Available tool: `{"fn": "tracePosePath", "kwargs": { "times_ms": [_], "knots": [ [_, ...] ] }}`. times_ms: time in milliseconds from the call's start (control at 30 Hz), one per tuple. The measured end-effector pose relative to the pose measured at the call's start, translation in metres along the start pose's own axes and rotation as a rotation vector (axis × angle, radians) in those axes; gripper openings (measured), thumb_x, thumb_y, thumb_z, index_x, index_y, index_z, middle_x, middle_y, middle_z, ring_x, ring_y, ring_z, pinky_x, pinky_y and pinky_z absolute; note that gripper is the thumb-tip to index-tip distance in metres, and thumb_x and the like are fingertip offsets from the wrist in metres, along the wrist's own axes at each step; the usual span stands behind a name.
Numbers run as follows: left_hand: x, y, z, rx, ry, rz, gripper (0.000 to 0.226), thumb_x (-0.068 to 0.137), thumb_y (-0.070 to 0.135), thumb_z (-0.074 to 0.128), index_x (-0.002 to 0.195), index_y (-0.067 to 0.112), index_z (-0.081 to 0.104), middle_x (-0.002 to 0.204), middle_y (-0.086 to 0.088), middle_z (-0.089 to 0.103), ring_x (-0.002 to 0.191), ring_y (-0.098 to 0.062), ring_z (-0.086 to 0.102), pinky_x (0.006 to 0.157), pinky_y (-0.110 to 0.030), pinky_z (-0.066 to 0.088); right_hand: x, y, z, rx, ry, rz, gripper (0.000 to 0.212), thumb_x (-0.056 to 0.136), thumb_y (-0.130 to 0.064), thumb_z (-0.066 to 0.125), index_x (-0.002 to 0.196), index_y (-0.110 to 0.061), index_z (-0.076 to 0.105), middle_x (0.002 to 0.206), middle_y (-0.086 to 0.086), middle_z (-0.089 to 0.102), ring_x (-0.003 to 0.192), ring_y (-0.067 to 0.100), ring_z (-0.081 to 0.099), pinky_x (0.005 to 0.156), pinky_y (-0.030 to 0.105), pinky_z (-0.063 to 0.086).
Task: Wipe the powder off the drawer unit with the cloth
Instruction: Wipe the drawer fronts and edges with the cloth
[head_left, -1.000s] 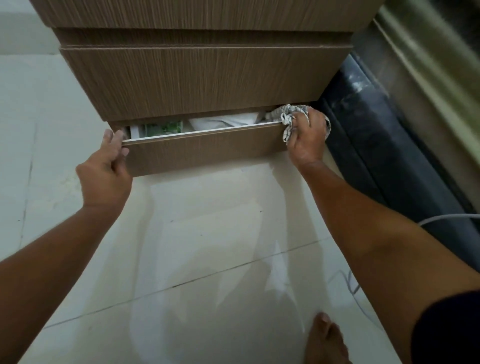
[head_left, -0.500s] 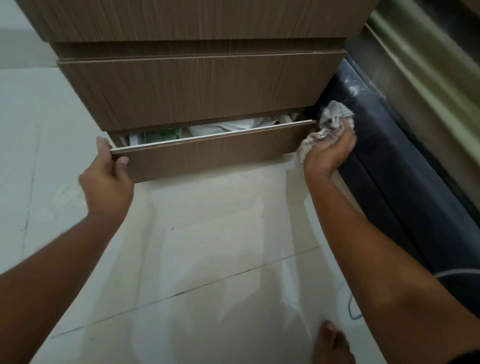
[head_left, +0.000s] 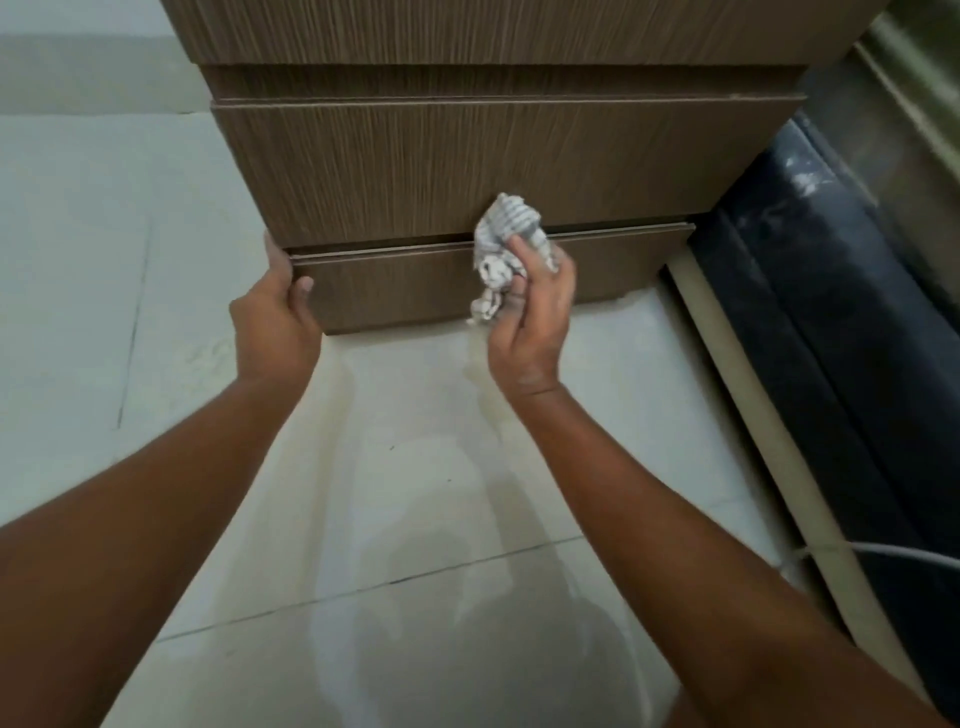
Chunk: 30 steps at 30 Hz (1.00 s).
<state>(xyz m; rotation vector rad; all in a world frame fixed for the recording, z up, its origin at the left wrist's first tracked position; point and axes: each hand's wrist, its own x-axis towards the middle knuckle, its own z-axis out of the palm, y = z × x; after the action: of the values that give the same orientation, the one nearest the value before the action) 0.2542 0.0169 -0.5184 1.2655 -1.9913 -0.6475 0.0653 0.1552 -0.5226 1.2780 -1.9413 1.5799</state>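
The wood-grain drawer unit (head_left: 467, 156) stands on a pale tiled floor (head_left: 441, 467), its bottom drawer (head_left: 415, 283) nearly flush with the front above it, only a thin gap showing along its top edge. The left hand (head_left: 275, 322) clasps the drawer's left end, thumb on the face and fingers wrapped round the corner. The right hand (head_left: 530, 322) is clenched on a crumpled striped cloth (head_left: 504, 249), which bunches up above the fingers and presses against the drawer fronts near the middle, across the seam between the 2 lower drawers. A dark padded surface (head_left: 831, 312) lies to the right of the unit, with whitish smudges on it
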Motion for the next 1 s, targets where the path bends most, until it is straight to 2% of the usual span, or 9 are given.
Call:
{"fn": "tracePosePath", "kwargs": {
  "times_ms": [100,200,300,400,467,567,833,900,1000],
  "knots": [
    [-0.003,-0.011,-0.005,0.039,-0.036,0.063,0.058,0.103,0.009,0.048,0.159,0.014,0.032,0.100,-0.022,0.073,0.084,-0.016,0.058,0.080,-0.016,0.038,-0.013,-0.011,0.038,0.034,-0.120,-0.108,0.037,0.098,-0.010,0.045,0.126,0.003,0.064,0.131,0.019,0.044,0.119,0.036,0.051,0.108,0.039,0.042],
    [-0.008,-0.023,-0.007,0.029,-0.076,0.120,0.071,0.099,0.003,0.053,0.162,0.018,0.024,0.097,-0.020,0.074,0.081,-0.025,0.068,0.085,-0.024,0.046,-0.016,-0.015,0.069,-0.036,-0.302,-0.224,0.031,0.099,-0.014,0.051,0.126,-0.009,0.067,0.135,0.015,0.054,0.125,0.030,0.049,0.111,0.030,0.037],
    [-0.008,-0.033,-0.007,0.012,-0.132,0.141,0.080,0.096,-0.001,0.053,0.163,0.023,0.016,0.109,-0.016,0.075,0.095,-0.033,0.073,0.091,-0.025,0.048,-0.021,-0.009,0.089,-0.149,-0.350,-0.394,0.029,0.096,-0.006,0.064,0.125,-0.007,0.066,0.136,0.020,0.059,0.120,0.039,0.059,0.096,0.047,0.052],
    [-0.007,-0.040,-0.004,0.049,-0.173,0.171,0.084,0.094,-0.004,0.052,0.162,0.025,0.013,0.120,-0.013,0.072,0.101,-0.036,0.071,0.090,-0.023,0.044,-0.032,0.004,0.100,-0.264,-0.437,-0.507,0.045,0.098,-0.002,0.061,0.141,-0.011,0.055,0.150,0.020,0.047,0.140,0.044,0.040,0.100,0.054,0.051],
    [-0.005,-0.043,-0.002,0.061,-0.201,0.186,0.085,0.093,-0.006,0.051,0.162,0.024,0.013,0.126,-0.014,0.069,0.107,-0.039,0.068,0.093,-0.024,0.044,-0.040,0.005,0.107,-0.319,-0.418,-0.572,0.043,0.096,-0.002,0.060,0.137,-0.016,0.061,0.146,0.020,0.052,0.143,0.041,0.030,0.098,0.052,0.052],
    [-0.003,-0.044,0.001,0.051,-0.220,0.156,0.083,0.095,-0.006,0.050,0.162,0.024,0.012,0.134,-0.015,0.066,0.115,-0.041,0.066,0.098,-0.031,0.046,-0.044,0.009,0.115,-0.344,-0.406,-0.651,0.044,0.092,-0.005,0.066,0.134,-0.018,0.063,0.140,0.015,0.060,0.136,0.042,0.045,0.098,0.040,0.052],
    [-0.006,-0.044,0.021,0.030,-0.216,0.088,0.088,0.097,-0.006,0.052,0.162,0.018,-0.003,0.145,-0.016,0.057,0.126,-0.036,0.061,0.103,-0.028,0.038,-0.038,0.029,0.099,-0.416,-0.479,-0.598,0.038,0.086,-0.013,0.078,0.123,-0.020,0.070,0.142,0.007,0.060,0.137,0.032,0.040,0.108,0.034,0.036],
    [-0.007,-0.044,0.025,0.027,-0.218,0.071,0.089,0.098,-0.005,0.050,0.161,0.021,-0.007,0.149,-0.018,0.053,0.129,-0.037,0.058,0.104,-0.029,0.038,-0.037,0.044,0.083,-0.459,-0.486,-0.529,0.038,0.080,-0.013,0.082,0.116,-0.021,0.073,0.138,0.009,0.062,0.135,0.034,0.040,0.105,0.037,0.036],
    [-0.007,-0.045,0.029,0.040,-0.199,0.100,0.090,0.097,-0.005,0.049,0.161,0.023,-0.008,0.156,-0.021,0.043,0.135,-0.041,0.051,0.110,-0.036,0.041,-0.031,0.065,0.057,-0.555,-0.505,-0.470,0.054,0.070,-0.008,0.081,0.120,-0.025,0.071,0.140,0.010,0.061,0.135,0.034,0.042,0.092,0.036,0.041]
  ]
}}
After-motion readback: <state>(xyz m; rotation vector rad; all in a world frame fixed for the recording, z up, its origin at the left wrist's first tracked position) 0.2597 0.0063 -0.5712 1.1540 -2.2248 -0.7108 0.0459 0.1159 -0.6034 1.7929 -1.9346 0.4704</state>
